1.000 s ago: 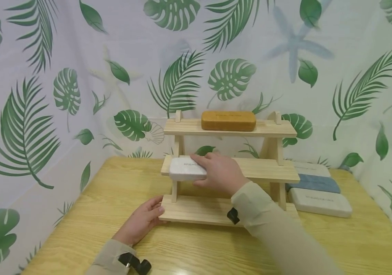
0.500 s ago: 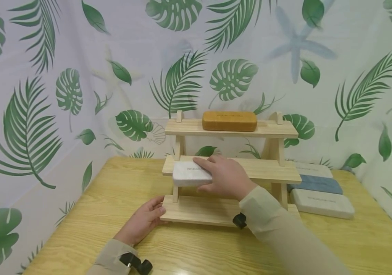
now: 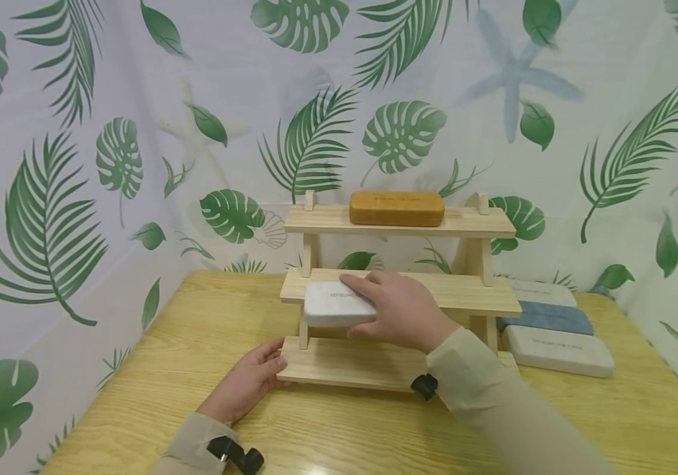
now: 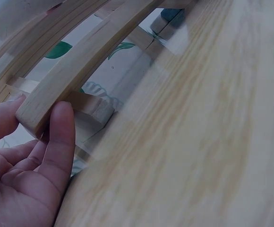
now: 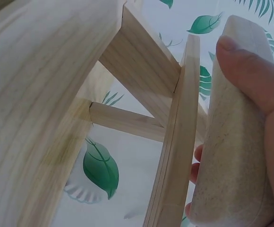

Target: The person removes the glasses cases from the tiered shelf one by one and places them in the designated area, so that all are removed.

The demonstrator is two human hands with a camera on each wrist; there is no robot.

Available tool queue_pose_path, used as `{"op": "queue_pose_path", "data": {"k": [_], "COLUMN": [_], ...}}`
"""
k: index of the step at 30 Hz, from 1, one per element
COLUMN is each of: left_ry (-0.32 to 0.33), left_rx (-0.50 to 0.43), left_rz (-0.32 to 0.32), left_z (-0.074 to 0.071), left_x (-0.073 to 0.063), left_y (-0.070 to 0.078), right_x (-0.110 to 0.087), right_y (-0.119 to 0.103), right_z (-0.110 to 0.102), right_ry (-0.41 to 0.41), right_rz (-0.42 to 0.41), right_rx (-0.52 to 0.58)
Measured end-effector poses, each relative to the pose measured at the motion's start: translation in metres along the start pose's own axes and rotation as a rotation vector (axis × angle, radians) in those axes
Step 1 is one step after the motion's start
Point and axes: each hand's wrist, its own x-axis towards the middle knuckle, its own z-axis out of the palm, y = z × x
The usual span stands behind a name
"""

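Observation:
My right hand [image 3: 404, 309] grips a white glasses case [image 3: 333, 309], thumb on one side and fingers round the other. The case overlaps the front edge of the middle shelf [image 3: 463, 293] in the head view; in the right wrist view, the case [image 5: 236, 142] stands beside a shelf edge with fingertips showing between them. At lower left, my left hand [image 3: 249, 381] pinches the left end of the bottom shelf [image 3: 344, 364] of a three-tier wooden stand. The left wrist view shows its thumb and index finger [image 4: 61, 125] on that board's end.
An orange glasses case [image 3: 397, 209] lies on the top shelf [image 3: 321, 221]. Right of the stand, a blue case [image 3: 552, 318] lies between two white ones on the wooden table [image 3: 196, 323]. A leaf-printed cloth [image 3: 208, 79] hangs behind.
My right hand has drawn the white glasses case a little to the right and down toward me, past the middle shelf's front edge. My left hand keeps its hold on the bottom shelf.

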Motion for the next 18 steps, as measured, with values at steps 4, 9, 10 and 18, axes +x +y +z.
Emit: {"op": "queue_pose_path", "data": {"k": [4,9,10,18], "left_ry": [-0.008,-0.022,-0.024,-0.029], "left_rx": [0.005,0.007,0.005,0.013], "left_rz": [0.003,0.009,0.01,0.012], "left_z": [-0.001,-0.001,-0.001,0.0], "left_x": [0.0,0.0,0.0,-0.001], "left_y": [0.001,0.002,0.003,0.003], "right_x": [-0.005,-0.011,-0.012,-0.025], "right_y": [0.001,0.002,0.003,0.008], "right_z": [-0.002,-0.008,-0.008,-0.012], "right_ry": [0.009,0.035,0.043,0.077], "right_rz": [-0.017,-0.035,-0.039,-0.035], "right_rx": [-0.013,-0.015,-0.014,-0.009]}}
